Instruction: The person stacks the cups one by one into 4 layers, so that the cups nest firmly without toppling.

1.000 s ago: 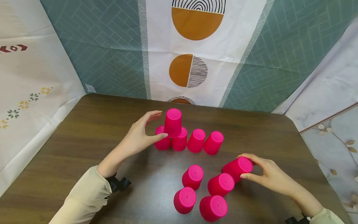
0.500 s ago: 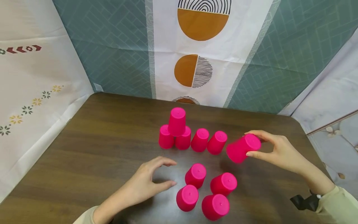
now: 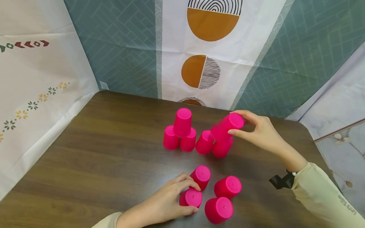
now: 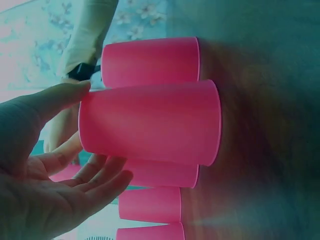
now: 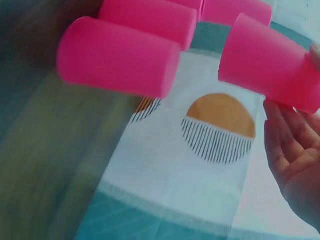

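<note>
My right hand (image 3: 260,131) holds an upside-down pink cup (image 3: 225,126) by its base end, thumb on the near side and fingers behind. That cup is tilted and overlaps the two right-hand cups of the back row in the head view. In the right wrist view the held cup (image 5: 265,65) is apart from the row's end cup (image 5: 117,57). My left hand (image 3: 171,198) spans a front pink cup (image 3: 191,198) between thumb and fingers, near its closed end. The left wrist view shows this cup (image 4: 150,122) standing mouth down on the table.
Behind, one cup (image 3: 182,123) sits across two lower cups, beside two more bottom cups. Close to my left hand stand three upside-down cups, including the front right one (image 3: 219,210). Fabric walls border the wooden table (image 3: 94,158).
My right hand has lifted its cup from the front cluster and carried it back over the row. My left hand has left the cup on the back stack and come forward to a front cup.
</note>
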Tool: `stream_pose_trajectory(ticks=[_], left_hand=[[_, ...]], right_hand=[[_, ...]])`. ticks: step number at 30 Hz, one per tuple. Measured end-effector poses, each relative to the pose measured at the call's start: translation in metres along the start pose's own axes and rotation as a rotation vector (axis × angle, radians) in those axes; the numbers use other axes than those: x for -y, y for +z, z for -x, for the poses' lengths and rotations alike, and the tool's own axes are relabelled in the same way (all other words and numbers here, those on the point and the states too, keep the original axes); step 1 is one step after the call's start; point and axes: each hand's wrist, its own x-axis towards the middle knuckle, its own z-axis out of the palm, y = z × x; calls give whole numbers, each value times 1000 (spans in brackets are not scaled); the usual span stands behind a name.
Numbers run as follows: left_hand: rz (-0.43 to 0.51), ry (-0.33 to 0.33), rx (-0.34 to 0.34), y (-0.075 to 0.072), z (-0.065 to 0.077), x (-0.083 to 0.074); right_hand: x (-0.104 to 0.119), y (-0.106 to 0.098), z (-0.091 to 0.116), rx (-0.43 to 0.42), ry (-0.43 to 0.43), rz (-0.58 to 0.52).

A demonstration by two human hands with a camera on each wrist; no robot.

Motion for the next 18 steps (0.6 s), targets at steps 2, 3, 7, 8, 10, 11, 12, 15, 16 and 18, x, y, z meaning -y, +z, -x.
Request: stream_pose_trajectory(ticks=[2,3,7,8,10,11,12,15,16,18], left_hand=[[19,-2,5,0,1,1],[27,-6,11,-1,1,2],[22,2,44,-1,2,3],[20,7,54,-1,3,4],[9,25,62,0,3,4],[4,35,61,0,3,5],[-1,41,59,1,3,5],[-12,54,51,2,3,6],[-15,54,52,1,3,7],[-14,44,65,0,2,7]], right_hand=[[5,5,-9,-8,-30,0],[7,7,-13,-7,-37,0],[12,15,-27,34,-36,-16],[13,17,-30,50,-28,-21],[14,22,-35,84,-7,-31],[14,24,-38,100,3,-38],[14,26,-40,115,12,-47],[12,33,-44,151,29,-69],[13,35,-45,159,35,-79],[13,39,-46,172,44,-83]])
